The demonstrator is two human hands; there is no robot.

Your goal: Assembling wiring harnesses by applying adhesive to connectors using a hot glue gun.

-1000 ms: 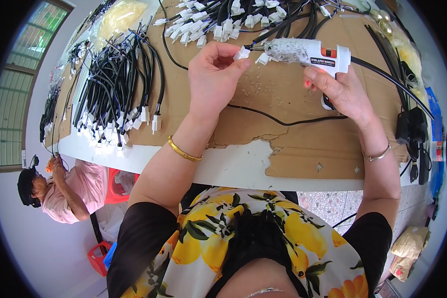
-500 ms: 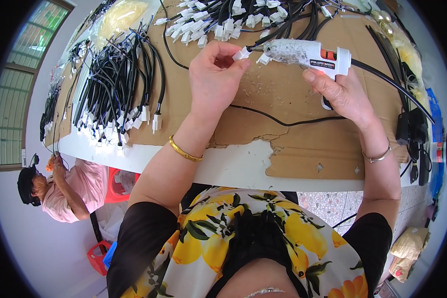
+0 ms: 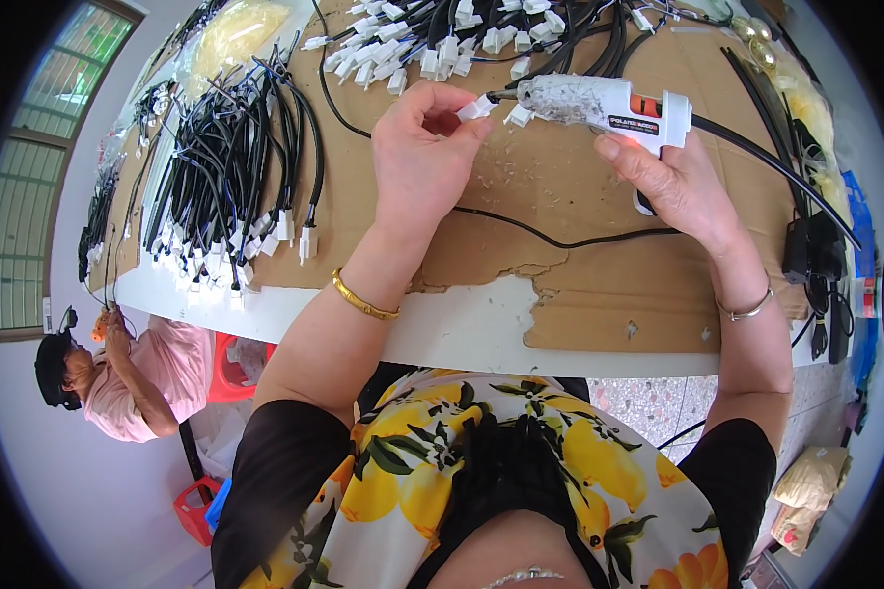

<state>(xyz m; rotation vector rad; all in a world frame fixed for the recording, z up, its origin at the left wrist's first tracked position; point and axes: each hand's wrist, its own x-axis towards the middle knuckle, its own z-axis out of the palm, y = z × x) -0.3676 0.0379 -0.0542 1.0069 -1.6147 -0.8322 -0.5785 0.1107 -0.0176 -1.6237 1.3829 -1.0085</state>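
Note:
Between the thumb and fingers of my left hand [image 3: 422,147] is a white plastic connector [image 3: 477,108] on the end of a black cable. My right hand [image 3: 673,182] is wrapped round the handle of a white glue gun [image 3: 580,100], its body smeared with residue. The gun's nozzle [image 3: 504,95] points left and meets the cable end of the connector; whether glue is coming out is too small to tell. A long black glue stick or rod [image 3: 771,172] runs out of the gun's rear. Another white connector [image 3: 520,115] lies just below the nozzle.
Torn cardboard [image 3: 619,294] covers the white table [image 3: 462,329]. Bundled black cables with white connectors [image 3: 241,157] lie at left, and more connectors [image 3: 442,49] at the back. A thin black cord [image 3: 570,243] crosses the cardboard. Black adapters [image 3: 810,250] sit right. Another person [image 3: 147,378] works at far left.
Almost nothing differs. Both hands, the connector and the glue gun hold the same position, apart from a very slight shift of the whole view.

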